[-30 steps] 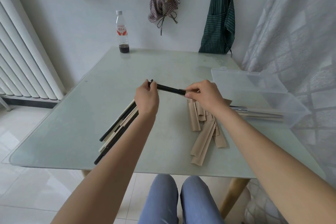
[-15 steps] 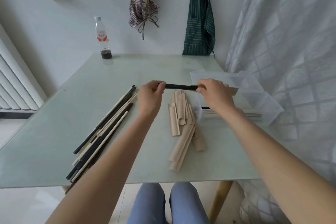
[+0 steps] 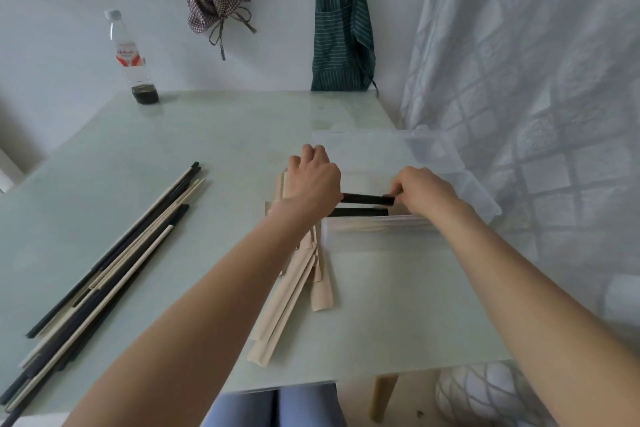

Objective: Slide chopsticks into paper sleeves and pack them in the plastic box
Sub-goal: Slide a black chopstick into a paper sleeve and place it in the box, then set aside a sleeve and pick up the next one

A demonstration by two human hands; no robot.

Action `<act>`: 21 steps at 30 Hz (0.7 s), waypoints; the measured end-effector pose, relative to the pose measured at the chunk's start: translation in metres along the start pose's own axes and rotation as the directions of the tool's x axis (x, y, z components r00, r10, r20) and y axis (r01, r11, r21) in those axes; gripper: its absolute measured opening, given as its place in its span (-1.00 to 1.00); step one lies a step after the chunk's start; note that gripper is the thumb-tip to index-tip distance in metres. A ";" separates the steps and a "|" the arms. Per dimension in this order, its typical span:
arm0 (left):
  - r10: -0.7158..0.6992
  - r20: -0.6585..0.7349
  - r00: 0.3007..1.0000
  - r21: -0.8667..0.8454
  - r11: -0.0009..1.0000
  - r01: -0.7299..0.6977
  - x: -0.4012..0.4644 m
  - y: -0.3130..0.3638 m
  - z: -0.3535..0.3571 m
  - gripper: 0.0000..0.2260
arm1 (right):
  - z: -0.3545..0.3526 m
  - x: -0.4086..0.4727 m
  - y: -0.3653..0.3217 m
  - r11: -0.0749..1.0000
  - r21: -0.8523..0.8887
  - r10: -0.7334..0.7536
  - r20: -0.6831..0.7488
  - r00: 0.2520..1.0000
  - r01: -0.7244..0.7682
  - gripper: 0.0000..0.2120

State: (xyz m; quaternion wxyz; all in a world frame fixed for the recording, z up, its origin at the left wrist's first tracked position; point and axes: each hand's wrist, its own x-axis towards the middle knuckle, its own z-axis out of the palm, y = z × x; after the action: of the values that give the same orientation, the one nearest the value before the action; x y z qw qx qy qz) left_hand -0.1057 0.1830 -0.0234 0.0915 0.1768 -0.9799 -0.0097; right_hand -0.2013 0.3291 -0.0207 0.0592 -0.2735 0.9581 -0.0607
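Note:
My left hand (image 3: 313, 180) and my right hand (image 3: 420, 189) each grip one end of a pair of black chopsticks (image 3: 367, 199), held level just above the clear plastic box (image 3: 464, 180). The sleeve end is hidden under my right fingers. Inside the box lie sleeved chopsticks (image 3: 360, 212) with a black end showing. A heap of tan paper sleeves (image 3: 294, 288) lies on the table below my left wrist. Loose black and pale chopsticks (image 3: 114, 260) lie in a bundle at the left.
The glass table (image 3: 207, 135) ends at a near edge over my knees. A plastic bottle (image 3: 130, 55) stands at the back left. The box's open lid (image 3: 374, 146) lies behind it. A curtain hangs close at the right; aprons hang on the wall.
Both hands have carried the black chopsticks to the right, from over the sleeve heap to above the box. The view has turned right and down with them.

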 end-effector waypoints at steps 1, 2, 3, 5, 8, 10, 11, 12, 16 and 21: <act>-0.016 0.035 0.999 0.024 1.000 0.015 0.002 0.002 0.002 -0.80 | 0.003 0.002 0.002 1.000 0.031 -0.002 -0.029 1.000 0.003 -0.73; -0.029 0.057 0.998 0.023 0.999 0.028 0.003 0.003 0.002 -0.79 | 0.006 0.002 0.002 0.998 0.067 -0.013 -0.058 0.998 0.016 -0.76; -0.035 0.061 0.998 -0.002 0.999 0.035 0.002 0.004 0.002 -0.77 | 0.009 0.003 0.001 0.994 0.105 -0.030 -0.086 0.996 0.039 -0.78; -0.040 0.009 0.999 -0.109 0.993 0.041 -0.004 0.001 -0.002 -0.76 | 0.011 0.000 -0.007 0.977 0.189 -0.074 -0.138 0.988 0.100 -0.80; -0.113 -0.112 0.987 -0.321 0.944 0.072 -0.020 -0.018 -0.013 -0.76 | 0.009 -0.009 -0.034 0.917 0.326 -0.150 -0.251 0.956 0.230 -0.79; -0.188 -0.136 0.973 -0.419 0.900 0.116 -0.031 -0.038 -0.015 -0.74 | 0.007 -0.018 -0.056 0.885 0.348 -0.182 -0.351 0.918 0.309 -0.77; -0.227 -0.113 0.967 -0.450 0.879 0.154 -0.036 -0.048 -0.014 -0.73 | 0.006 -0.022 -0.067 0.882 0.321 -0.212 -0.384 0.899 0.345 -0.76; -0.262 -0.072 0.962 -0.465 0.863 0.200 -0.041 -0.057 -0.012 -0.71 | 0.006 -0.027 -0.078 0.879 0.287 -0.247 -0.408 0.879 0.381 -0.75; -0.326 0.131 0.936 -0.385 0.854 0.351 -0.059 -0.082 0.007 -0.76 | 0.010 -0.047 -0.116 0.837 0.208 -0.382 -0.441 0.812 0.507 -0.72; -0.337 0.326 0.883 -0.296 0.851 0.434 -0.080 -0.079 0.025 -0.62 | 0.040 -0.056 -0.154 0.872 0.135 -0.441 -0.199 0.875 0.470 -0.70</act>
State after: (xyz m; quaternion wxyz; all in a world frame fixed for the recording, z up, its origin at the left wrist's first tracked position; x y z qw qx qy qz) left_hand -0.0097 0.1366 -0.0656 -0.0120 0.3488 -0.9082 -0.2308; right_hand -0.0686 0.2258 -0.0333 -0.0105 -0.4799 0.8584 -0.1809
